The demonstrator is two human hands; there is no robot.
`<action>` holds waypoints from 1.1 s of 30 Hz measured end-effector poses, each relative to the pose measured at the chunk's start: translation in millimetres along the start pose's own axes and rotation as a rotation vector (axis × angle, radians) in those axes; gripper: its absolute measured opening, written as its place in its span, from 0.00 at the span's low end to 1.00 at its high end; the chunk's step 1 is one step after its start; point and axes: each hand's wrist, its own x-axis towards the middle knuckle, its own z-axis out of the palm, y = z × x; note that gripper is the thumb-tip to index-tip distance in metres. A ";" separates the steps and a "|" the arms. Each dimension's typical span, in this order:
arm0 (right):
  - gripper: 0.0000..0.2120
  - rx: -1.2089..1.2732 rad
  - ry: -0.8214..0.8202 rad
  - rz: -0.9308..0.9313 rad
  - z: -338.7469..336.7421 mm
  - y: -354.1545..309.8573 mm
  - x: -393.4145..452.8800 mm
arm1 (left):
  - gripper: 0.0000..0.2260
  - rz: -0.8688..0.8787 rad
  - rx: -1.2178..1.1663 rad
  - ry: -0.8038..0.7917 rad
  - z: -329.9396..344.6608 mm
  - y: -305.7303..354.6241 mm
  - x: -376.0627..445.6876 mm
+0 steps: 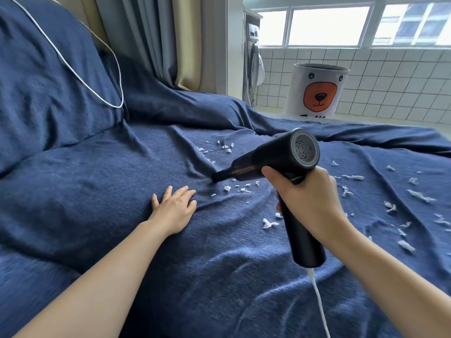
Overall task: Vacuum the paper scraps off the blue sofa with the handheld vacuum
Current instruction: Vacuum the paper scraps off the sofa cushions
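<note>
Nearby, bear-face bin (319, 91) and white cable (80, 76) flank sofa (97, 181).

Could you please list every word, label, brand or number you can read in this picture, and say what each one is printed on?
No text can be read.
Bear basket: a drawn bear face only, no words.
Handheld vacuum: no brand or label shows on its dark body.
Washing machine: panel markings too small and blurred to read.
</note>
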 end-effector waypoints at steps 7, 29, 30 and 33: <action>0.19 -0.068 0.016 -0.018 -19.7 11.0 -6.0 | 0.22 0.006 0.013 0.001 1.2 5.3 5.7; 0.20 -0.149 0.055 -0.012 -52.7 25.4 -6.5 | 0.21 -0.080 -0.035 0.049 6.7 30.8 19.9; 0.19 -0.152 0.067 -0.014 -52.7 27.2 -3.6 | 0.21 -0.082 -0.038 0.047 7.1 31.2 21.2; 0.18 -0.115 0.084 0.014 -53.4 30.5 2.3 | 0.21 -0.079 -0.034 0.041 8.2 32.9 25.1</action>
